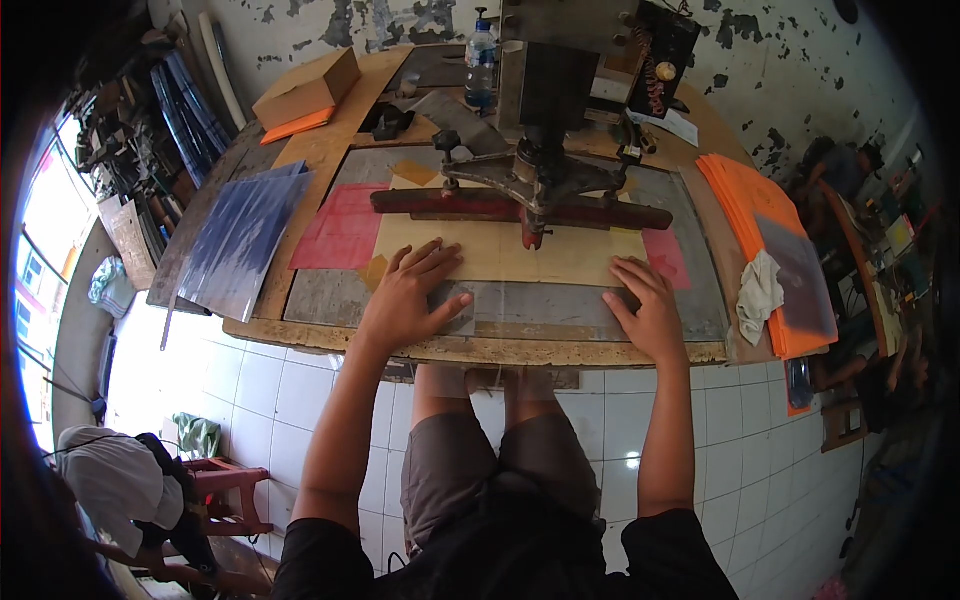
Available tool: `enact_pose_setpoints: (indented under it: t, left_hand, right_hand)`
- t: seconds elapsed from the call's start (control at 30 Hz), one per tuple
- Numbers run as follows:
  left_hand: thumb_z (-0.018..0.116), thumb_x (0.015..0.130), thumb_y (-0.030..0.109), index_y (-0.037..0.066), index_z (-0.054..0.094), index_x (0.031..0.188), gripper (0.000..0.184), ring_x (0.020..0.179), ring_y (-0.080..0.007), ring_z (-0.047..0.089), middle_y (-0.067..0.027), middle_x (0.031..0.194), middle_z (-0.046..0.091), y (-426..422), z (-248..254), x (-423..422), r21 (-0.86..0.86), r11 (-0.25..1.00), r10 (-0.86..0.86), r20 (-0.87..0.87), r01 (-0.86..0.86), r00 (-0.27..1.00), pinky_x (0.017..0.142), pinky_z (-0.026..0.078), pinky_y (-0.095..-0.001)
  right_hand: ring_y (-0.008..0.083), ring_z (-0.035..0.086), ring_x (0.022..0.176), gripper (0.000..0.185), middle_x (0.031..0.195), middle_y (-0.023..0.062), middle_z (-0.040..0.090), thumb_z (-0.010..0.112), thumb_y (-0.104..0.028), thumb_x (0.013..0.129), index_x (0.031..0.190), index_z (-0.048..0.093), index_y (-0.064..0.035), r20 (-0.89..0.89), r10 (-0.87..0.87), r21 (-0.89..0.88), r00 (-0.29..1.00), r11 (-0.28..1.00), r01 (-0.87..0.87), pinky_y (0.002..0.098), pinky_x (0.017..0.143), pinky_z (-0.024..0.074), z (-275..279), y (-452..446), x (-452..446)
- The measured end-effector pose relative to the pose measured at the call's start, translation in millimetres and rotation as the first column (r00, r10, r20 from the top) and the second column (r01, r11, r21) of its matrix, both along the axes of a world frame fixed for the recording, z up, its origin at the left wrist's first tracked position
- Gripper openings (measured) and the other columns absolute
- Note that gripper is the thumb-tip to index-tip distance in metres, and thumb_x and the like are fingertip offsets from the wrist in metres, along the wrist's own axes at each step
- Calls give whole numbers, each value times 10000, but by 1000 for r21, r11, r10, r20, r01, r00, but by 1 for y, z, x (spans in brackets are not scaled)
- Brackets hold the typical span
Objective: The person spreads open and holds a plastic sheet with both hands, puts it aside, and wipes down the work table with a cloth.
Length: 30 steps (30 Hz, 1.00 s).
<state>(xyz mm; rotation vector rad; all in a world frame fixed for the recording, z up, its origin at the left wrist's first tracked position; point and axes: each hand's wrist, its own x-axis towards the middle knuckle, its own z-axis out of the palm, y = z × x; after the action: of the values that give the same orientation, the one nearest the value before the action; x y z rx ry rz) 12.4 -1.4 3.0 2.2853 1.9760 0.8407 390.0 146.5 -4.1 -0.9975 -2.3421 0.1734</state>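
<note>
A machine with a long dark red bar [470, 207] stands over a grey plate [330, 300] set in the wooden table. Beneath the bar lies a pale yellow sheet [520, 262], with pink sheets [338, 225] showing at both sides. My left hand [412, 295] lies palm down, fingers apart, its fingertips on the yellow sheet's left part. At the sheet's right front edge my right hand [645, 305] rests with fingers spread and nothing held. Both hands are in front of the bar, apart from it.
Clear plastic sheets [240, 240] lie left. A cardboard box [305, 88] and a water bottle [481, 65] stand at the back. Orange folders [750, 210] with a white cloth [760, 295] are at the right. One person [120, 480] is at lower left, others at far right.
</note>
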Motion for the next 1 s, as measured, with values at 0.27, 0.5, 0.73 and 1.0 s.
enact_pose_setpoints:
  t: [0.27, 0.5, 0.73, 1.0]
  left_hand:
    - [650, 1029, 514, 33, 685, 1444, 636, 1527, -354, 512, -134, 1575, 633, -27, 1, 3, 28, 997, 67, 89, -70, 994, 1301, 306, -561]
    - [550, 1055, 435, 77, 634, 1529, 599, 1539, -361, 501, -128, 1612, 605, -74, -34, 25, 233, 926, 300, 19, -296, 954, 1284, 296, -542]
    - [528, 1043, 413, 68, 478, 1618, 672, 1622, -516, 298, -246, 1713, 427, -101, -150, 35, 491, 744, 507, 25, -452, 862, 1316, 152, -678]
    - [702, 946, 237, 114, 396, 1596, 729, 1630, -533, 210, -288, 1727, 328, -77, -178, 31, 634, 642, 498, 83, -431, 863, 1296, 119, -734]
  right_hand:
    - [340, 570, 1447, 415, 1465, 109, 693, 770, -234, 1004, 1357, 734, -18, -14, -18, 86, 1000, 996, 19, 502, 1221, 422, -5, -34, 5]
    - [328, 613, 1395, 330, 1401, 90, 721, 767, -196, 986, 1275, 763, -36, -166, -62, 124, 984, 989, 83, 495, 1169, 446, -14, -58, 10]
    - [313, 696, 1252, 224, 1227, 86, 777, 764, -160, 964, 1147, 788, -34, -274, -60, 187, 960, 976, 114, 469, 1081, 485, -23, -55, 10]
    - [307, 723, 1191, 174, 1156, 80, 791, 765, -161, 966, 1086, 799, -39, -289, -58, 204, 956, 972, 120, 462, 1049, 503, -23, -55, 9]
